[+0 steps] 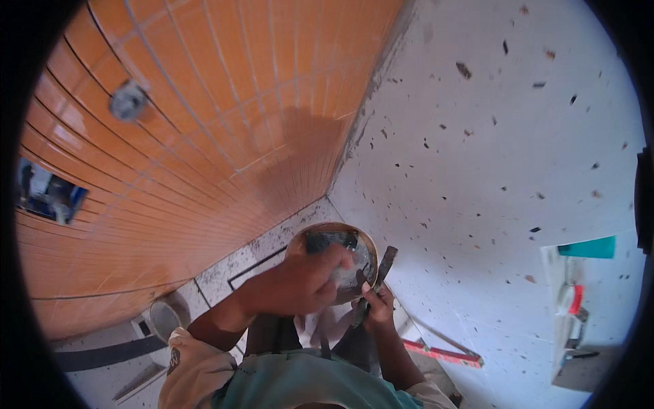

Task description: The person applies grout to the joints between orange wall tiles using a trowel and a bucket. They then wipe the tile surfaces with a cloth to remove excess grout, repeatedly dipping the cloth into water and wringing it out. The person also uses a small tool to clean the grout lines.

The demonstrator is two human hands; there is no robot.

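Between my legs stands a round bucket (373, 247) with a pale rim and wet-looking grey material inside. My left hand (306, 278) is over its opening, fingers curled closed. Something pale and blurred shows by the fingertips; I cannot make out what it is or whether the hand holds it. At the bucket's right side my right hand (379, 305) is closed around a narrow, flat, dark strip (387, 262) smeared with grey, which sticks up past the rim. The strip's lower part is partly hidden by the fingers.
An orange tiled wall (225, 129) with a round fitting (128, 101) rises on the left, a speckled white wall (477, 157) on the right. A second bucket (165, 319) stands lower left. A red level-like bar (443, 353) lies lower right, near a ledge with tools (575, 300).
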